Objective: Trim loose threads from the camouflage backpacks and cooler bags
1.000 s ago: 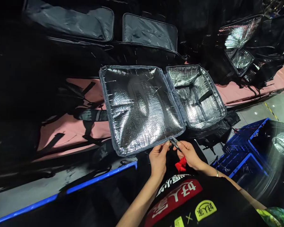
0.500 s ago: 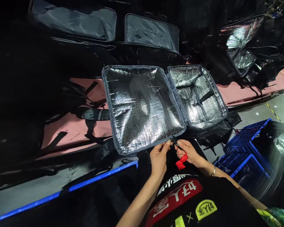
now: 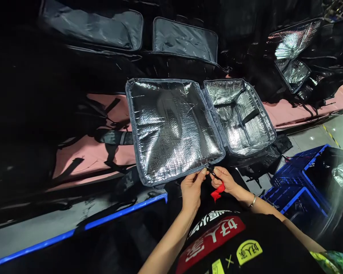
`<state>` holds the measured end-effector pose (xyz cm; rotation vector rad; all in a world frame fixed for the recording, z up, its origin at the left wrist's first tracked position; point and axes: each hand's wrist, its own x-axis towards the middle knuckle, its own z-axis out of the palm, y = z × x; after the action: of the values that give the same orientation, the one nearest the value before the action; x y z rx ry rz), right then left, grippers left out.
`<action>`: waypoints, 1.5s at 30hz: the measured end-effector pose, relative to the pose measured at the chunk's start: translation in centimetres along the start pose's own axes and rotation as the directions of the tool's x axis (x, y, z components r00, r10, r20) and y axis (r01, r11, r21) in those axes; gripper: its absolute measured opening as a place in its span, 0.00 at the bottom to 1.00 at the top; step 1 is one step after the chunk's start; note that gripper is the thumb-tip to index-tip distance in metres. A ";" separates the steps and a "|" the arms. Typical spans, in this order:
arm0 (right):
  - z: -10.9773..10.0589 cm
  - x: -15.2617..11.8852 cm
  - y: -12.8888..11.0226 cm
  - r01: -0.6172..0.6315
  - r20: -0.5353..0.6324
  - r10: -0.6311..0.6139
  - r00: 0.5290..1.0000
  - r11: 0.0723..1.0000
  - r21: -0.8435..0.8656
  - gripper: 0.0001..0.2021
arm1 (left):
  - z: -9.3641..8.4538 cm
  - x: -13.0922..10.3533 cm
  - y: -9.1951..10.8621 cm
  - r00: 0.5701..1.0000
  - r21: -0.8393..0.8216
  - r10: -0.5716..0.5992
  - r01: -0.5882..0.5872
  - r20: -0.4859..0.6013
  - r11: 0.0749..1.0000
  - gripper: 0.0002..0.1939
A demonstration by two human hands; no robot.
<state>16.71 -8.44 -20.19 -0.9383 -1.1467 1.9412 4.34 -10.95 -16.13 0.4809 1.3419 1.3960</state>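
A silver-lined insulated bag lies open, its wide lid spread to the left and its box-shaped body to the right. My left hand pinches the near rim of the lid close to its right corner. Just beside it, my right hand is closed around small black thread snips, whose tip touches or nearly touches that same rim. A red cloth strip dangles from the snips. Any thread between the fingers is too small to make out.
The bag rests on a pink-topped table with black straps and bags. Grey panels of other bags stand behind. Another silver-lined bag sits far right. Blue crates stand right; a blue rim runs front left.
My right hand and the snips shift very slightly, and the red strip swings a little left. The left hand keeps its pinch on the lid's rim.
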 end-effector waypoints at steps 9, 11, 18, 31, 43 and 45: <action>0.4 -1.0 -2.9 0.191 -0.090 -0.477 0.874 0.509 -0.839 0.17 | -0.2 0.2 -0.2 0.999 0.036 0.035 -0.034 -0.021 0.999 0.12; 0.7 -1.1 -3.1 0.197 -0.072 -0.483 0.873 0.483 -0.853 0.16 | -0.2 0.2 -0.3 0.999 0.028 0.036 -0.035 -0.020 0.999 0.11; 0.4 -1.1 -2.6 0.171 -0.015 -0.532 0.847 0.299 -0.939 0.15 | -0.1 0.0 -0.4 0.999 0.004 0.018 -0.017 -0.032 1.000 0.11; -1.2 -0.6 -3.0 0.126 0.183 -0.452 0.873 -0.154 -0.980 0.21 | 0.0 -0.1 -0.3 1.000 0.002 0.012 -0.012 -0.024 1.000 0.12; -0.8 -1.4 -6.1 0.296 0.181 -0.414 0.892 0.235 -0.926 0.16 | 0.0 -0.3 -0.3 0.999 0.025 0.017 -0.016 -0.030 1.000 0.14; -0.3 -1.3 -7.6 0.295 0.127 -0.458 0.880 0.316 -0.902 0.14 | 0.0 -0.2 -0.4 0.999 0.030 0.024 -0.023 -0.037 0.999 0.13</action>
<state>19.06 -6.57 -13.14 -1.1449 -2.1726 0.6908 4.60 -11.25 -16.41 0.4933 1.3927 1.4123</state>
